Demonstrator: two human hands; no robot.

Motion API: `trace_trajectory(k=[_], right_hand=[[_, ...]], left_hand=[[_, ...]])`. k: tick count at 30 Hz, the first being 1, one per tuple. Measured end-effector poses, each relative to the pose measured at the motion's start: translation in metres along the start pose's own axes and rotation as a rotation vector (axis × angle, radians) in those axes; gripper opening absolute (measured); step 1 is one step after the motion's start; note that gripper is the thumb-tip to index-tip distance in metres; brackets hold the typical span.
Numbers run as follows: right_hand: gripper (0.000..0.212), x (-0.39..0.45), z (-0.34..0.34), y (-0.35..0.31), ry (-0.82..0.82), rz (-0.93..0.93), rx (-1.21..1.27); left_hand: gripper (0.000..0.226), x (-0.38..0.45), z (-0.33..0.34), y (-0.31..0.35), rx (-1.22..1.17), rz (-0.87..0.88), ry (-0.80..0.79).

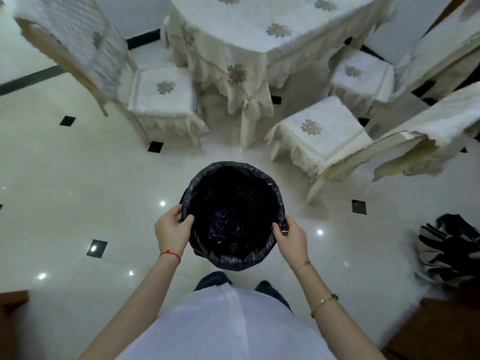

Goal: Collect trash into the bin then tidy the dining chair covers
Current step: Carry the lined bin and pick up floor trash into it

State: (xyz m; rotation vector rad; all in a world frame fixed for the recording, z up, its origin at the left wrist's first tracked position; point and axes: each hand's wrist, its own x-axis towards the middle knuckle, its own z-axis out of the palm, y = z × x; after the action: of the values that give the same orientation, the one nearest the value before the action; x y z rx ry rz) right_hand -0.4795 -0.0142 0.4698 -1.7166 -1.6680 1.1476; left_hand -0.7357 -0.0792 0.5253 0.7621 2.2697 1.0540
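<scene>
Before the table (259, 27), chairs (322, 136) around: my left hand (170, 229) and right hand (291, 239) grip the bin (233, 261) rim.
Inside, only its crumpled black liner (226, 224).

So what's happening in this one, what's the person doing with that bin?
A person stands on a glossy tiled floor and grips a round bin with both hands: the left hand on its left rim, the right hand on its right rim. A dark bag lines the bin and is folded over the rim. Ahead is a cloth-draped table with covered chairs around it. A dark bundle lies on the floor to the right.
</scene>
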Motion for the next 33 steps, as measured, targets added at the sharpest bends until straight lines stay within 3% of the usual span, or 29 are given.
trace_trajectory(k=[8, 13, 17, 25, 29, 33], right_hand=[[0.029, 0.111, 0.051, -0.036, -0.148, -0.050, -0.090], [0.045, 0.203, 0.076, -0.033, -0.225, -0.045, -0.173], [0.046, 0.283, 0.108, -0.016, -0.239, -0.084, -0.237], [0.045, 0.407, 0.211, 0.079, -0.248, -0.158, -0.280], [0.045, 0.448, 0.277, 0.158, -0.261, -0.199, -0.291], [0.046, 0.475, 0.333, 0.245, -0.312, -0.191, -0.347]], left_hand=[[0.013, 0.101, 0.003, -0.008, -0.030, -0.148, 0.114], [0.011, 0.158, 0.041, -0.017, -0.052, -0.254, 0.197], [0.018, 0.207, 0.086, -0.034, -0.132, -0.325, 0.250], [0.011, 0.305, 0.189, -0.142, -0.185, -0.384, 0.356], [0.016, 0.346, 0.233, -0.208, -0.193, -0.384, 0.418], [0.005, 0.377, 0.269, -0.277, -0.140, -0.337, 0.444]])
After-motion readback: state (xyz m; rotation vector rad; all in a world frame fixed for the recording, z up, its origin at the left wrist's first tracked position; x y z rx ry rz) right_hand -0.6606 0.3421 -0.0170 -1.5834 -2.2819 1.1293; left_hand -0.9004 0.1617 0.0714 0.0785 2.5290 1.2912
